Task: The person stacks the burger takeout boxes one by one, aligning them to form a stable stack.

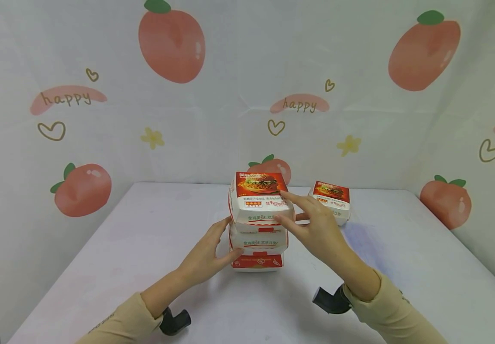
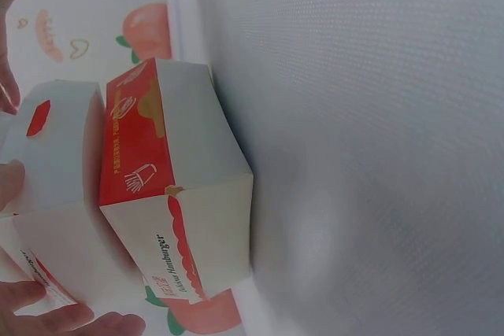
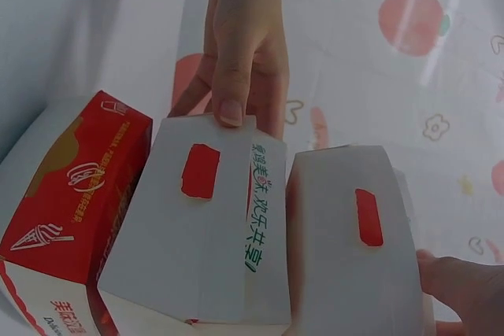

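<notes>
On a white tabletop point(image 1: 166, 229), about midway between its left and right edges, we found three burger boxes stacked in a column: a bottom box point(image 1: 257, 262), a middle box point(image 1: 256, 242) and a top box point(image 1: 253, 203); our left hand point(image 1: 204, 255) gripped the middle box, thumb on its front and fingers around its left side, seemingly to keep the column from shifting; our right hand point(image 1: 316, 222) pinched the top box at its right side, thumb on the front and forefinger over the upper edge, probably to hold it square; a fourth box point(image 1: 335, 196) sat apart, near the tabletop's far edge, right of the column.
</notes>
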`<move>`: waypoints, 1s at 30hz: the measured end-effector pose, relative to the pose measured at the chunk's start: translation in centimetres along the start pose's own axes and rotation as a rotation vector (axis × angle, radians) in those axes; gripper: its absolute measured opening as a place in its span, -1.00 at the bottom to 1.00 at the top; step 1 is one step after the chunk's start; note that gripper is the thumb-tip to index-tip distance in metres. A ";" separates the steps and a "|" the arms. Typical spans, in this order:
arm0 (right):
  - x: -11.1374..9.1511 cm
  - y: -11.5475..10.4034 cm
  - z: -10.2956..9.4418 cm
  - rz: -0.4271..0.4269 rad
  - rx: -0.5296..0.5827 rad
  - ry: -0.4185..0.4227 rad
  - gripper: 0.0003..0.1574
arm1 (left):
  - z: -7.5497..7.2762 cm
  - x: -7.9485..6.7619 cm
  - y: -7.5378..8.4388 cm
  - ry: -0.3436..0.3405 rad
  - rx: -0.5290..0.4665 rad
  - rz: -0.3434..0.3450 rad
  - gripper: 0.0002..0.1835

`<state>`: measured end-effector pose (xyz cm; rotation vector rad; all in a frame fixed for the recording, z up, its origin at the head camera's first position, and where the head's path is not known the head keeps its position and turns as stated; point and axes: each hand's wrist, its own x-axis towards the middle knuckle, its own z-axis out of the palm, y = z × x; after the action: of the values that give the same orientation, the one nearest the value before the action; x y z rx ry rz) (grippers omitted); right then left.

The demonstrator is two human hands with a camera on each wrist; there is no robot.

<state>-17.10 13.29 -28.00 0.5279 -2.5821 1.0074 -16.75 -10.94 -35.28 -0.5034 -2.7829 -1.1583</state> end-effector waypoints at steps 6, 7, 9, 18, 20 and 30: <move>0.1 0.0 0.0 -0.006 -0.008 0.002 -0.29 | 0.0 0.0 0.0 -0.002 0.001 -0.002 -0.14; 0.1 0.0 0.0 -0.005 -0.009 0.002 -0.29 | 0.0 0.0 0.0 -0.002 0.001 -0.002 -0.14; 0.1 -0.1 0.0 -0.003 -0.007 0.000 -0.29 | 0.0 0.0 0.0 -0.002 0.000 0.002 -0.14; 0.0 -0.1 0.0 0.006 -0.011 -0.001 -0.29 | 0.1 0.0 -0.1 0.000 -0.004 0.002 -0.15; 0.0 -0.2 -0.1 0.012 -0.017 -0.004 -0.29 | 0.1 0.0 -0.1 0.000 -0.004 0.000 -0.15; -0.1 -0.3 -0.4 0.012 -0.020 -0.009 -0.29 | -0.1 -0.1 0.1 -0.009 -0.002 -0.001 -0.15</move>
<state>-16.81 13.33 -27.60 0.5133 -2.6041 0.9841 -16.61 -10.99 -35.22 -0.5093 -2.7899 -1.1625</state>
